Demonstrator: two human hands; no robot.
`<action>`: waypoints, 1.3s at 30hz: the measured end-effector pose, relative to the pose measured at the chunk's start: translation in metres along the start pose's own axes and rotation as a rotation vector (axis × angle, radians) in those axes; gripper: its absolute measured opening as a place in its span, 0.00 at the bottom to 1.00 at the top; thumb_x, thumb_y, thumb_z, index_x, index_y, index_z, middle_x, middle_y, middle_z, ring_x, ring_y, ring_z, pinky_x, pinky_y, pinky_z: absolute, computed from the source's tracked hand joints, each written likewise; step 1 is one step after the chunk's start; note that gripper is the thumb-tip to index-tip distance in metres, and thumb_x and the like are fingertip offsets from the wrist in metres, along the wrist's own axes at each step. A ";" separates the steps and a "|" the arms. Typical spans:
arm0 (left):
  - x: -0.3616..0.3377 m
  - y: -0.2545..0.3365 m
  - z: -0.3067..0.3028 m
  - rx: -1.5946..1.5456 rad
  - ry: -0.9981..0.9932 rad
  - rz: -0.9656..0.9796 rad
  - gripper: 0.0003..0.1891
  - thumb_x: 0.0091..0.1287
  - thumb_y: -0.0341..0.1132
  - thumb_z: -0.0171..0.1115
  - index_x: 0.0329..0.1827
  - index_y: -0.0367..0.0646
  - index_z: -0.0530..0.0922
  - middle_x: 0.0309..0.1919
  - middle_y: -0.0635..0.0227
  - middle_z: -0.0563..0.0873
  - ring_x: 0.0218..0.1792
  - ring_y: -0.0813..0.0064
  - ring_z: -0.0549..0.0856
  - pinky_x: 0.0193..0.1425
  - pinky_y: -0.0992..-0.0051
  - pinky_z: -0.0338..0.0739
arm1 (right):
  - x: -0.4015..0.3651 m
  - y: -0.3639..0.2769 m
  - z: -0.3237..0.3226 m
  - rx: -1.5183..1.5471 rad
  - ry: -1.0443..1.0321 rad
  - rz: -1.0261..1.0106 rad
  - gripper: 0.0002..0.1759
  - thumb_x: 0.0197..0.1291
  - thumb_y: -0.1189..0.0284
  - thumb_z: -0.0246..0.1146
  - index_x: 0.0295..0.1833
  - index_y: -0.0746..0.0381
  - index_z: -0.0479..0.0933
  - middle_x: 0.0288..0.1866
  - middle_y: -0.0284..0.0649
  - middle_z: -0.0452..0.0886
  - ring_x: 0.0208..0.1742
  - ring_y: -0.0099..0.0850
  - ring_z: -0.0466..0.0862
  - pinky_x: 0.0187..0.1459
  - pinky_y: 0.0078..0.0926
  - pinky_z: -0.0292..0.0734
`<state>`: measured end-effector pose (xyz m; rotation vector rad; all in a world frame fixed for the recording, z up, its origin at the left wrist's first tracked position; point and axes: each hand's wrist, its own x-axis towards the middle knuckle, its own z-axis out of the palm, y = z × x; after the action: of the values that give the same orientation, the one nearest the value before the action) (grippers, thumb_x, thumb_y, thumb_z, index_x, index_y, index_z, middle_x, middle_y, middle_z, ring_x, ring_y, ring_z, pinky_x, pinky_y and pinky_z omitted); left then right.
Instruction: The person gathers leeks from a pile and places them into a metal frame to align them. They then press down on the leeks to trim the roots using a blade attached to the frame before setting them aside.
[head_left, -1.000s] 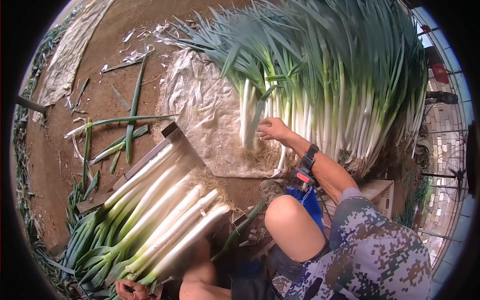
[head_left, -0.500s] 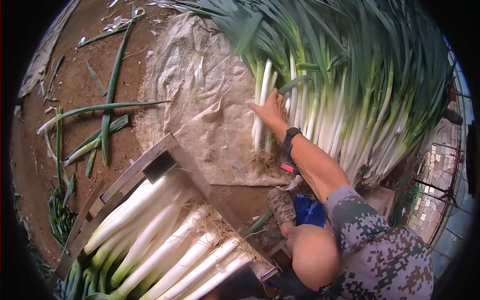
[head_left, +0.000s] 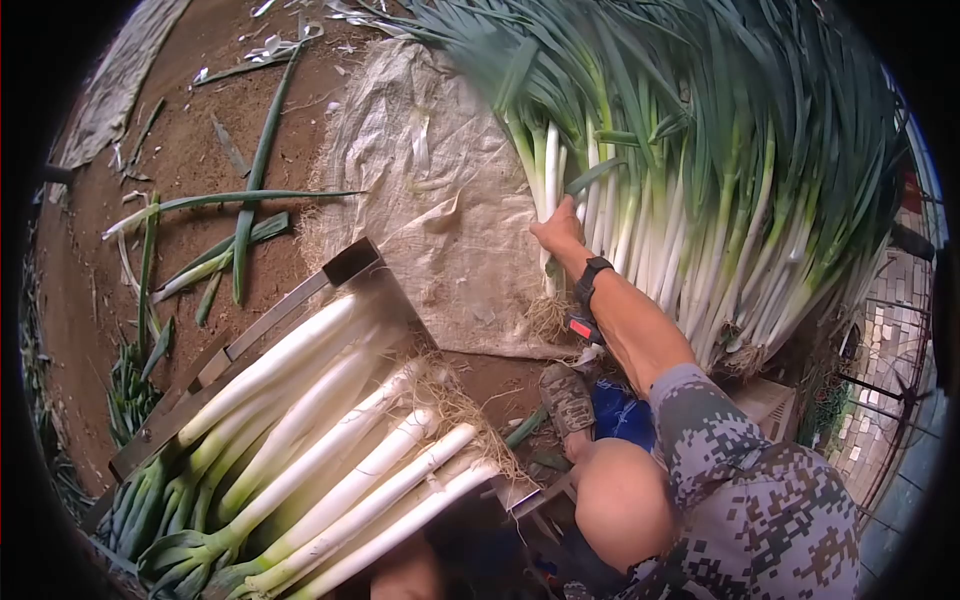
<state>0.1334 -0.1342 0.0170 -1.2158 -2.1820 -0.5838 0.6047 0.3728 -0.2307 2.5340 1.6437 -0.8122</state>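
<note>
My right hand [head_left: 562,232], with a dark band on its wrist, closes around white leek stalks [head_left: 551,180] at the left end of a large leek pile [head_left: 690,220]. The roots [head_left: 548,316] of these stalks hang below the hand, over the woven sack [head_left: 430,250]. Their green leaves run up into the pile. No left hand can be made out. At the lower left, thick white leeks [head_left: 330,460] lie side by side in a metal-edged frame [head_left: 290,305], roots toward the centre.
Loose green leaves [head_left: 262,170] lie on the brown soil [head_left: 200,130] at the left. A bare knee [head_left: 625,500] and a shoe [head_left: 567,398] are near the lower centre. A blue cloth [head_left: 622,412] is beside the shoe. Paving [head_left: 880,330] shows at the right.
My right hand has moved slightly down along the stalks, and its fingers have closed on them. The view has shifted a little, so the sack and loose leaves appear farther right.
</note>
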 end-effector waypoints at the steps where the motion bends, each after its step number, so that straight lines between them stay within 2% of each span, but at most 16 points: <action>1: -0.004 -0.006 -0.001 -0.001 0.010 -0.008 0.09 0.75 0.32 0.61 0.39 0.32 0.80 0.41 0.49 0.84 0.41 0.53 0.82 0.50 0.59 0.77 | -0.002 -0.002 -0.008 0.022 -0.019 0.002 0.53 0.49 0.61 0.74 0.76 0.67 0.54 0.63 0.60 0.78 0.63 0.54 0.81 0.63 0.45 0.76; 2: -0.009 -0.012 -0.001 -0.004 0.020 -0.020 0.09 0.75 0.31 0.61 0.40 0.32 0.81 0.42 0.49 0.85 0.41 0.52 0.83 0.51 0.59 0.78 | -0.004 0.000 -0.012 0.027 -0.009 -0.005 0.45 0.53 0.59 0.74 0.69 0.64 0.59 0.59 0.57 0.82 0.59 0.53 0.84 0.58 0.46 0.80; 5: -0.024 -0.039 -0.001 -0.021 0.034 -0.058 0.08 0.75 0.30 0.62 0.42 0.32 0.82 0.44 0.48 0.86 0.44 0.52 0.85 0.53 0.59 0.79 | -0.021 0.004 -0.041 -0.062 -0.065 -0.016 0.47 0.52 0.58 0.75 0.70 0.65 0.59 0.56 0.56 0.84 0.57 0.54 0.84 0.58 0.46 0.80; 8: -0.015 -0.054 -0.003 -0.049 -0.100 0.062 0.08 0.76 0.29 0.60 0.42 0.31 0.82 0.46 0.46 0.86 0.44 0.51 0.85 0.53 0.58 0.79 | -0.040 0.026 -0.045 0.133 -0.066 -0.171 0.39 0.51 0.64 0.73 0.66 0.68 0.66 0.51 0.55 0.85 0.53 0.47 0.86 0.53 0.42 0.81; 9: -0.017 -0.046 0.000 -0.074 -0.023 0.077 0.05 0.73 0.28 0.61 0.40 0.34 0.81 0.41 0.52 0.87 0.42 0.50 0.85 0.49 0.57 0.78 | -0.045 0.037 -0.049 0.209 -0.076 -0.226 0.37 0.51 0.66 0.72 0.64 0.69 0.69 0.50 0.54 0.85 0.50 0.45 0.87 0.52 0.40 0.82; 10: -0.014 -0.042 0.000 -0.054 -0.048 0.077 0.05 0.72 0.28 0.61 0.40 0.34 0.82 0.41 0.52 0.87 0.42 0.50 0.85 0.49 0.57 0.78 | -0.055 0.046 -0.058 0.355 -0.206 -0.289 0.28 0.51 0.68 0.72 0.57 0.70 0.75 0.44 0.48 0.85 0.42 0.35 0.85 0.45 0.36 0.82; 13: -0.012 -0.034 0.003 0.029 -0.031 0.036 0.05 0.71 0.29 0.63 0.38 0.36 0.83 0.41 0.53 0.88 0.42 0.51 0.85 0.50 0.58 0.78 | -0.117 0.062 -0.097 0.457 -0.514 -0.193 0.23 0.53 0.69 0.71 0.51 0.70 0.78 0.41 0.43 0.84 0.38 0.30 0.82 0.41 0.34 0.81; 16: -0.005 -0.025 0.007 -0.001 -0.017 0.005 0.03 0.67 0.29 0.66 0.37 0.38 0.83 0.40 0.56 0.88 0.41 0.53 0.85 0.50 0.58 0.78 | -0.162 0.097 -0.128 0.434 -0.682 -0.303 0.18 0.56 0.69 0.70 0.48 0.70 0.80 0.39 0.40 0.85 0.37 0.28 0.83 0.39 0.31 0.81; 19: 0.008 -0.008 -0.002 -0.053 -0.074 -0.041 0.06 0.67 0.31 0.68 0.33 0.39 0.83 0.38 0.57 0.88 0.39 0.56 0.86 0.49 0.62 0.79 | -0.217 0.128 -0.177 0.821 -0.920 -0.160 0.26 0.61 0.66 0.71 0.58 0.70 0.75 0.41 0.43 0.85 0.38 0.34 0.89 0.41 0.33 0.87; 20: 0.011 -0.008 -0.009 -0.130 -0.174 -0.091 0.07 0.68 0.33 0.69 0.35 0.38 0.84 0.38 0.61 0.88 0.41 0.61 0.85 0.53 0.64 0.78 | -0.244 0.129 -0.204 0.876 -0.949 -0.099 0.28 0.62 0.66 0.70 0.61 0.71 0.72 0.41 0.45 0.85 0.39 0.36 0.90 0.40 0.35 0.89; 22: 0.020 -0.003 -0.027 -0.668 -0.148 -0.603 0.11 0.74 0.37 0.66 0.48 0.38 0.83 0.43 0.67 0.87 0.45 0.72 0.84 0.56 0.71 0.77 | -0.263 0.154 -0.233 1.005 -1.143 0.048 0.32 0.65 0.67 0.68 0.66 0.73 0.65 0.44 0.52 0.84 0.41 0.40 0.91 0.39 0.41 0.92; 24: 0.046 0.032 -0.065 -1.036 -0.058 -0.918 0.16 0.76 0.41 0.64 0.59 0.39 0.79 0.47 0.67 0.86 0.46 0.76 0.84 0.56 0.75 0.79 | -0.297 0.163 -0.248 1.008 -1.033 -0.034 0.29 0.63 0.68 0.68 0.64 0.72 0.68 0.48 0.50 0.84 0.40 0.40 0.91 0.39 0.39 0.91; 28: 0.063 0.181 -0.142 -1.387 -0.179 -0.839 0.12 0.78 0.37 0.61 0.56 0.38 0.78 0.46 0.63 0.87 0.47 0.73 0.87 0.56 0.68 0.85 | -0.337 0.188 -0.250 0.919 -1.050 -0.127 0.28 0.60 0.68 0.72 0.61 0.70 0.72 0.44 0.44 0.82 0.39 0.39 0.90 0.40 0.37 0.89; 30: 0.061 0.266 -0.173 -1.425 -0.558 -0.836 0.15 0.76 0.36 0.64 0.59 0.34 0.78 0.48 0.61 0.86 0.49 0.71 0.87 0.57 0.69 0.85 | -0.370 0.192 -0.261 0.901 -1.003 -0.192 0.27 0.60 0.67 0.72 0.59 0.70 0.72 0.43 0.43 0.82 0.37 0.37 0.89 0.41 0.35 0.88; 33: 0.015 0.348 -0.143 -1.542 -0.889 -0.764 0.29 0.72 0.36 0.69 0.69 0.29 0.69 0.56 0.56 0.82 0.54 0.70 0.85 0.55 0.71 0.85 | -0.410 0.206 -0.283 0.820 -0.961 -0.276 0.28 0.60 0.66 0.73 0.59 0.69 0.71 0.42 0.42 0.81 0.36 0.35 0.88 0.41 0.33 0.87; 39: -0.054 0.457 -0.137 -1.635 -1.079 -1.216 0.40 0.65 0.48 0.77 0.69 0.26 0.68 0.51 0.50 0.85 0.40 0.70 0.87 0.41 0.70 0.86 | -0.476 0.226 -0.335 0.551 -0.855 -0.578 0.42 0.57 0.64 0.71 0.74 0.67 0.62 0.47 0.44 0.81 0.40 0.30 0.85 0.43 0.31 0.84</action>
<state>0.5884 -0.0273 0.1279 -0.4009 -3.0914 -3.2628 0.7878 -0.0372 0.2033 1.4046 1.9291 -2.2337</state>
